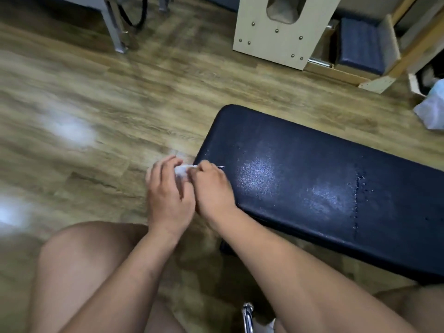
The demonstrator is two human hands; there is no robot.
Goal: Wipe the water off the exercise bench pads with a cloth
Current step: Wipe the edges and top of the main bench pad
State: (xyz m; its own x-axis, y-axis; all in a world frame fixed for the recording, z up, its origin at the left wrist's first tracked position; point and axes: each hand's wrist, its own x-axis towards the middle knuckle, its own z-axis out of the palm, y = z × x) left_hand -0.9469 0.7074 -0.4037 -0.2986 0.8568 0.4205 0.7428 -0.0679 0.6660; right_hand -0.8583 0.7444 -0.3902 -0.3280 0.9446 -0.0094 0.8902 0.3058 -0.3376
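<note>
**Two hands, one cloth, one wet pad**

Bare knees fill the lower frame, partly cut off by its edges. Two hands meet at centre: left hand (168, 195) and right hand (212, 188) both pinch one small white cloth (181, 171), crumpled and mostly hidden between the fingers. It sits just off the left end of one dark padded bench (312, 176), a rounded rectangle of grained vinyl with droplets along a seam. One pale wooden frame (283, 32) stands at upper right. Wood-grain floor (96, 104) is blurred.
</note>
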